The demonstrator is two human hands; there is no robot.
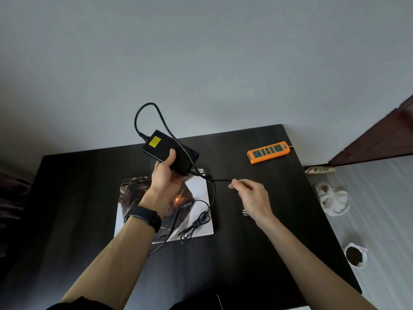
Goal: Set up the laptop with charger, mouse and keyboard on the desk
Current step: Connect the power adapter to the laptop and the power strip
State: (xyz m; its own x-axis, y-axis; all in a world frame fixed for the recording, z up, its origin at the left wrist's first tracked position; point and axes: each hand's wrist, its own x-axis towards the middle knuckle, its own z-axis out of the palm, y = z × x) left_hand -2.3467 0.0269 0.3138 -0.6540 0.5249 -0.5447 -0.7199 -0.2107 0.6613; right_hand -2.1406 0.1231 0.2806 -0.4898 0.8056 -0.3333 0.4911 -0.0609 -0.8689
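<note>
My left hand (pixel 164 175) holds a black charger brick (pixel 178 153) with a yellow label up above the desk. A thick black cable (pixel 145 108) loops up out of the brick's far end. My right hand (pixel 248 195) pinches the charger's thinner cord (pixel 220 180) just right of the brick. The closed laptop (pixel 201 193), its lid covered with a printed picture, lies flat on the black desk (pixel 257 253) beneath both hands. A bundled length of cord (pixel 194 224) rests on the lid. No mouse or keyboard is in view.
An orange power strip (pixel 268 152) lies at the desk's far right. A small metal plug (pixel 245 213) shows under my right wrist. On the floor to the right are white slippers (pixel 333 198), a cup of dark grounds (pixel 355 256) and a dark door (pixel 380 139).
</note>
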